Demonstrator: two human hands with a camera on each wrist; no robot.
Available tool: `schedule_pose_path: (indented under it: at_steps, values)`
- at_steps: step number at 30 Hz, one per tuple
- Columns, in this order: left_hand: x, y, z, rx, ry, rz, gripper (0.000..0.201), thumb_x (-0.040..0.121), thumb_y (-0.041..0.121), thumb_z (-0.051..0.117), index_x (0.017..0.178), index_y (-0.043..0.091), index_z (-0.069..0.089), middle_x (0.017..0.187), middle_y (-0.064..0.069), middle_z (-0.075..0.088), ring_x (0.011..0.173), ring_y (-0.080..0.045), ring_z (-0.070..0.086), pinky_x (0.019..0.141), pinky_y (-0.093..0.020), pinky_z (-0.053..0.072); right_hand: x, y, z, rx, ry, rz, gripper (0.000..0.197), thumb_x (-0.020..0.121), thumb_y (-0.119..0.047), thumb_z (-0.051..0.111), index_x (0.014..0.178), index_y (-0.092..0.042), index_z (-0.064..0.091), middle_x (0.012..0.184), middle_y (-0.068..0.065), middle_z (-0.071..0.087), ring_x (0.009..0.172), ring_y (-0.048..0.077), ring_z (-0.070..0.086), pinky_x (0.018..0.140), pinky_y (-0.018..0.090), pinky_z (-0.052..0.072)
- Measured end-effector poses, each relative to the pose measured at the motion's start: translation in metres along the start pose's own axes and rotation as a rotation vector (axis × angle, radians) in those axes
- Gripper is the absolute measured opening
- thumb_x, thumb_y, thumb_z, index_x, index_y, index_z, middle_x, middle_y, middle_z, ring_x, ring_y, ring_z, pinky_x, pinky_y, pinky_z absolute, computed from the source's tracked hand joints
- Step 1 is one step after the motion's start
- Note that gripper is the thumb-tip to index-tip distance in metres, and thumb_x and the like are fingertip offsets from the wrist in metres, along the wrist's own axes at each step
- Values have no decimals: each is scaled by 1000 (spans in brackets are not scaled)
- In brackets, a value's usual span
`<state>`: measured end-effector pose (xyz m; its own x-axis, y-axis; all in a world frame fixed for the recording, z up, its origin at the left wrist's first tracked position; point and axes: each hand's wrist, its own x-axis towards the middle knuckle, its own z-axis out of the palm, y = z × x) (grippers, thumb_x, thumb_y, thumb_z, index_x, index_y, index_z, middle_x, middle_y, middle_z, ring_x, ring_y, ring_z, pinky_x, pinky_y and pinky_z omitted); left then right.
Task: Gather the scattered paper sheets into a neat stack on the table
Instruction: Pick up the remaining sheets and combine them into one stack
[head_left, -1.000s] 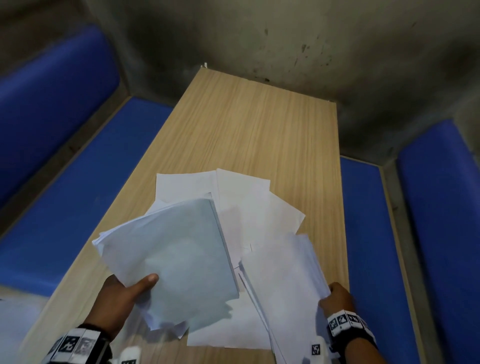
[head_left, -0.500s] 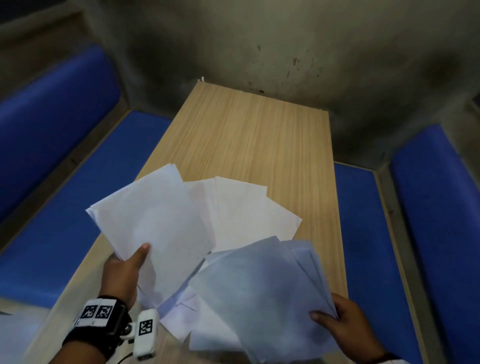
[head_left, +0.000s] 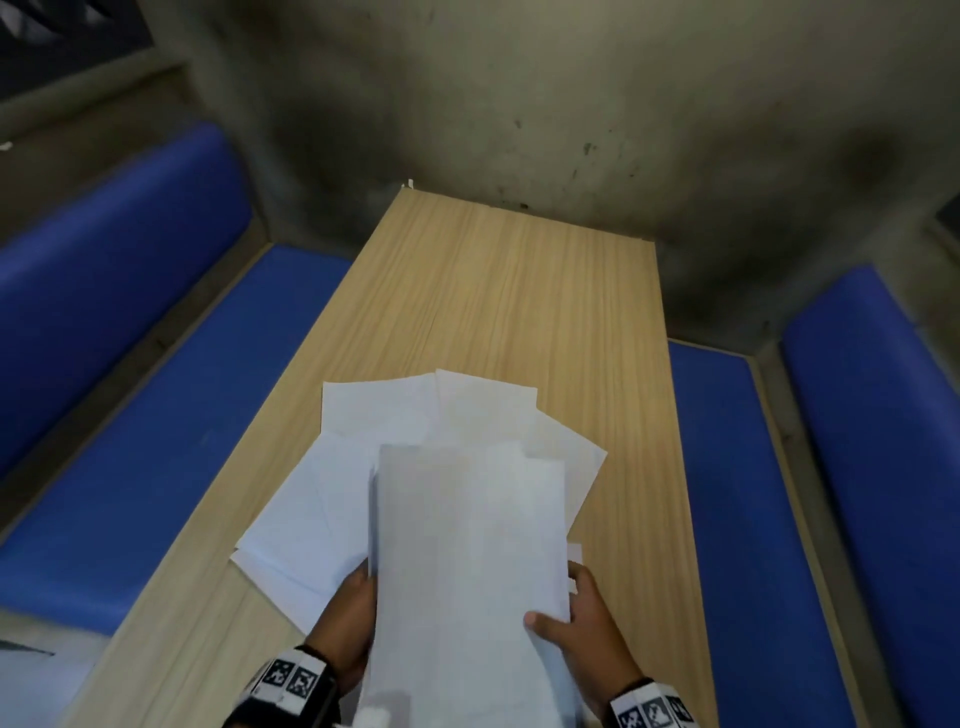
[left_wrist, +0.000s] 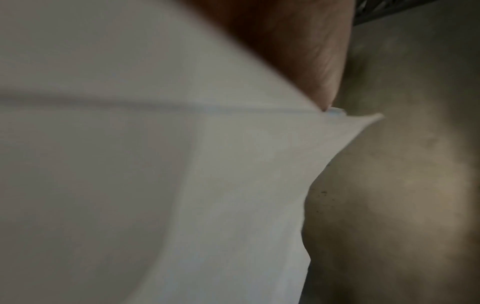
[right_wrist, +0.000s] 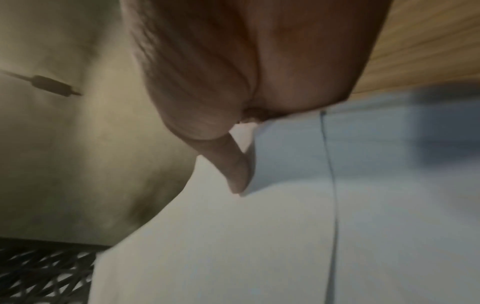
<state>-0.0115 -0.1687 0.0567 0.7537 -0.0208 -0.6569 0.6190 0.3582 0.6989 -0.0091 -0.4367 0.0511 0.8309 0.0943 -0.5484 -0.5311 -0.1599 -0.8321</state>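
- Head view: a bundle of white sheets (head_left: 470, 571) is held between both hands above the near end of the wooden table (head_left: 498, 312). Only this view shows the whole layout.
- Left hand (head_left: 345, 629): placed at the bundle's left edge, fingers behind the paper. Right hand (head_left: 582, 629): placed at the right edge, thumb lying across the top face. Both hands grip the bundle.
- Loose sheets (head_left: 322, 519) lie fanned on the table under and beyond the bundle, overlapping one another, corners spread to the left, far and right.
- Orientation: the bundle's long axis runs from the person toward the far wall (head_left: 519, 104), roughly parallel to the table's long edges. Its far short edge is slightly uneven; the sheets are not fully squared.
- Blue padded benches (head_left: 156, 441) flank the table on both sides; this is visible in the head view only.
- Left wrist view: blurred. It shows paper (left_wrist: 155, 185) filling most of the frame, with the left hand (left_wrist: 298, 51) pressed against a paper edge. One paper corner projects toward the wall. Individual fingers cannot be distinguished.
- Right wrist view: blurred. It shows the right hand (right_wrist: 246, 72) with the thumb resting on the paper (right_wrist: 285, 226), and a strip of table grain (right_wrist: 428, 41) beyond. A dark lattice (right_wrist: 44, 271) appears at the lower left; it cannot be identified.
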Motion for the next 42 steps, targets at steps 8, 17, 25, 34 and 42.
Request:
schedule_pose_path:
  at_steps: [8, 17, 25, 34, 42]
  values:
    - [-12, 27, 11, 259, 47, 377, 53, 70, 20, 89, 118, 23, 66, 110, 2, 77, 101, -16, 74, 86, -38, 59, -4, -24, 19, -79, 275, -277, 52, 90, -5, 66, 123, -42, 49, 115, -24, 68, 109, -4, 62, 94, 24, 53]
    - [-3, 27, 12, 337, -6, 502, 62, 61, 14, 95, 115, 20, 64, 111, -6, 74, 100, -22, 72, 84, -47, 59, 5, -15, 14, 20, 419, -296, 87, 46, -45, 97, 122, -28, 58, 118, 0, 69, 112, 22, 65, 97, 53, 52]
    - [-5, 13, 9, 380, -63, 401, 40, 67, 16, 91, 105, 12, 77, 101, -6, 80, 96, -23, 76, 86, -45, 59, 1, -6, 12, 50, 295, -317, 46, 62, -16, 90, 104, -22, 71, 102, -6, 77, 92, 9, 72, 90, 43, 58]
    - [-4, -2, -1, 485, -43, 307, 71, 62, 20, 94, 126, 31, 63, 123, 25, 68, 115, -1, 64, 96, -24, 52, 2, -3, 22, -157, 298, -452, 73, 77, 1, 77, 99, -67, 61, 100, -46, 61, 99, -17, 59, 86, 3, 46]
    - [-10, 11, -28, 232, 213, 257, 22, 73, 11, 85, 91, 19, 76, 89, 8, 81, 88, -14, 76, 71, -21, 57, 26, -54, 44, -237, 41, -430, 20, 85, -15, 73, 90, -33, 66, 89, -22, 73, 79, -1, 68, 62, 14, 53]
